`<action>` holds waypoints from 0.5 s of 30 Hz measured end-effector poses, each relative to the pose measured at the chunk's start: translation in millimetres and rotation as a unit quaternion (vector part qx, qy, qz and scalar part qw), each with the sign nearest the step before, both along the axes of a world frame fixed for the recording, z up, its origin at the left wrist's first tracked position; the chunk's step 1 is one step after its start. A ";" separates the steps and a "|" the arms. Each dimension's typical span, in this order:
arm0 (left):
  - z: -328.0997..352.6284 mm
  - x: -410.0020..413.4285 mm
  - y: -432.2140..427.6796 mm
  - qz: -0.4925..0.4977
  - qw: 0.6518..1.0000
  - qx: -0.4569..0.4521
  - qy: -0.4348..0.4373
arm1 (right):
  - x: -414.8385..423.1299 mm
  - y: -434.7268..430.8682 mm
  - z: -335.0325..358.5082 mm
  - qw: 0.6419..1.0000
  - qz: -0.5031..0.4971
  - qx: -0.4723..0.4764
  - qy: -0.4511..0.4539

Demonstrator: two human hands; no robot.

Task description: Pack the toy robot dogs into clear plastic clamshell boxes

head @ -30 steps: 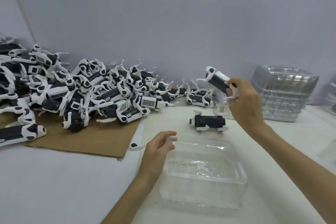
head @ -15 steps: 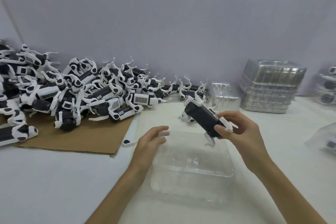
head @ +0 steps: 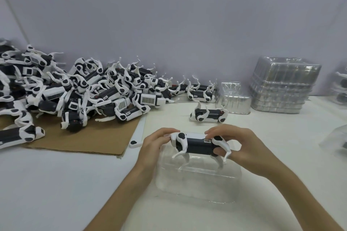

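Gripping the toy robot dog (head: 200,145) at both ends, your left hand (head: 154,144) and right hand (head: 244,146) curl round it, upright over the open clamshell box (head: 197,180).

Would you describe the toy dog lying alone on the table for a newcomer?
Find the tall stack of clear boxes at the right. Left of it, before a smaller clear box, lies the toy dog. Unlike the piled dogs, it lies alone.
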State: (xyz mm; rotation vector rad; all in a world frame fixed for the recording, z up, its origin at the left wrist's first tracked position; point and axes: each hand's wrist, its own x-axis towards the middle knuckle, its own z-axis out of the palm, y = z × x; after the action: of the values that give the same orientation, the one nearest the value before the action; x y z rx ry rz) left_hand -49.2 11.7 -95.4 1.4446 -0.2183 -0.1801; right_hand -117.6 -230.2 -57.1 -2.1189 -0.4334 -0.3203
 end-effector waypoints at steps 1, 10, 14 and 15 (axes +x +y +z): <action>-0.5 0.6 0.1 0.002 1.000 0.002 -0.001 | -0.4 -1.6 1.2 1.000 0.006 -0.008 0.001; -2.2 4.0 0.1 0.001 1.000 0.000 0.000 | -3.2 -14.3 9.7 0.996 0.048 -0.068 0.044; -0.9 2.1 -1.1 0.004 1.000 0.006 -0.008 | -4.2 -14.8 10.4 0.995 0.051 -0.079 0.039; -0.7 1.2 -1.4 0.005 1.000 0.012 -0.014 | -4.7 -14.4 11.3 0.994 0.053 -0.081 0.040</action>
State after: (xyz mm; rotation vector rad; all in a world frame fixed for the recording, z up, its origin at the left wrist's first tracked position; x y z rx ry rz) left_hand -48.0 10.3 -96.2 1.4721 -0.2331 -0.1547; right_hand -122.2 -244.7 -45.8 -2.2482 -0.5392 -0.1420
